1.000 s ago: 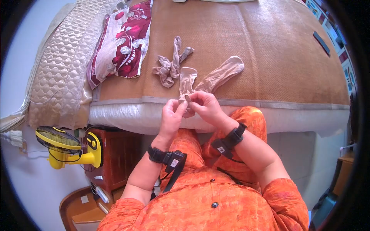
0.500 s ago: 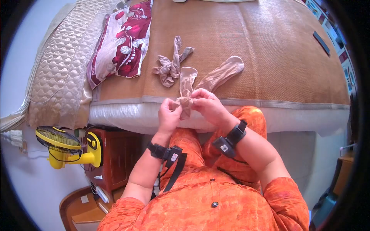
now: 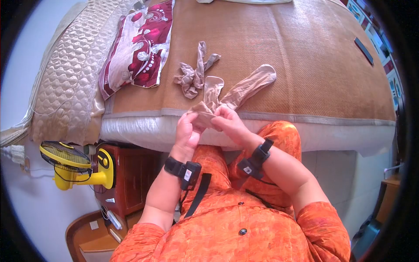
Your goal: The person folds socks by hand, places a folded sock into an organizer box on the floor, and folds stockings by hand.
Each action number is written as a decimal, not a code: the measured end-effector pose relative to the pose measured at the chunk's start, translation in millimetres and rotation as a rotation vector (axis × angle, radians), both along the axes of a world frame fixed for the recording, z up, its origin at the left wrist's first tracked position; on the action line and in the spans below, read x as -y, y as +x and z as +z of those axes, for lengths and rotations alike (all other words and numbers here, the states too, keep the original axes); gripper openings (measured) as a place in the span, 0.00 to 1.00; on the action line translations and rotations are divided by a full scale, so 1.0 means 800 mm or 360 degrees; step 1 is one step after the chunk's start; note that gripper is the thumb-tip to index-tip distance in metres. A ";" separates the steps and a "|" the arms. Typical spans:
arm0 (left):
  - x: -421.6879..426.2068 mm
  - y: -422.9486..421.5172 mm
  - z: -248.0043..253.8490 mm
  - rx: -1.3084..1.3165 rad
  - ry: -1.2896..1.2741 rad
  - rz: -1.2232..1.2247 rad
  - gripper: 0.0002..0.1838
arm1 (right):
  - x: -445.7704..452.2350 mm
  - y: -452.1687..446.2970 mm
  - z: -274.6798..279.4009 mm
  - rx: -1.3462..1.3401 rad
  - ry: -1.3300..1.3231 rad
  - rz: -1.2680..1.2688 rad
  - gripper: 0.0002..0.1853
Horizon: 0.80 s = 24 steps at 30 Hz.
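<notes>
A pair of beige stockings (image 3: 248, 87) lies with its two toe ends spread on the brown mat, while its gathered upper part hangs over the bed's near edge between my hands. My left hand (image 3: 188, 129) pinches the left side of that gathered fabric. On its right side, my right hand (image 3: 229, 124) holds the cloth between thumb and fingers. Just beyond, a second, crumpled beige stocking bundle (image 3: 192, 78) rests on the mat, touched by neither hand.
The brown mat (image 3: 323, 65) covers the bed. A red and white pillow (image 3: 142, 48) and a quilted cover (image 3: 70, 70) lie at the left. A dark flat object (image 3: 363, 50) is at the far right. A yellow fan (image 3: 104, 168) stands on a red cabinet (image 3: 135, 179).
The gathered fabric between my hands has been opened wider and shifted slightly left. My left hand has turned more palm-up, and my right hand has moved a little lower.
</notes>
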<state>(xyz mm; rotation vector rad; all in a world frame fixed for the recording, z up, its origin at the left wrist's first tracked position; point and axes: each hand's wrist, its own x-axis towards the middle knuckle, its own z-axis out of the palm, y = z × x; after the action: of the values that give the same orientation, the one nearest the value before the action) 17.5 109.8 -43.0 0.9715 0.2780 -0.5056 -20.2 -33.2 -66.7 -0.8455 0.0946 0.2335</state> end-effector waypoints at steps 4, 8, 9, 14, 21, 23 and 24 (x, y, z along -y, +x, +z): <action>-0.005 0.005 -0.008 0.0020 -0.0079 -0.0067 0.11 | -0.007 -0.005 0.000 0.0226 -0.0331 -0.0013 0.07; -0.002 0.000 0.002 0.0060 -0.0178 -0.0252 0.11 | 0.004 0.004 0.000 0.0257 0.0195 0.0051 0.07; 0.002 -0.003 0.012 0.0058 -0.0179 -0.0252 0.11 | 0.007 0.004 0.005 0.0202 0.0283 0.0024 0.07; 0.004 -0.014 0.025 0.0091 -0.0180 -0.0797 0.11 | 0.016 0.003 0.009 0.0100 0.0512 -0.0048 0.05; 0.005 -0.020 0.041 0.0221 -0.0367 -0.1066 0.14 | 0.009 -0.004 0.015 0.0115 0.0415 -0.0079 0.05; 0.007 -0.024 0.042 0.0253 -0.0419 -0.1008 0.14 | 0.006 -0.004 0.011 0.0187 0.0291 -0.0107 0.05; 0.009 -0.026 0.041 0.0280 -0.0473 -0.0952 0.14 | 0.006 -0.004 0.011 0.0191 0.0291 -0.0110 0.05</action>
<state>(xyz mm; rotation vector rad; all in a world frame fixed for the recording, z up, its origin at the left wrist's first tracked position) -3.4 102.7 -10.0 0.7916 -0.2544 -0.9699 -23.4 -37.6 -58.0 -0.6712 -0.0098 0.1239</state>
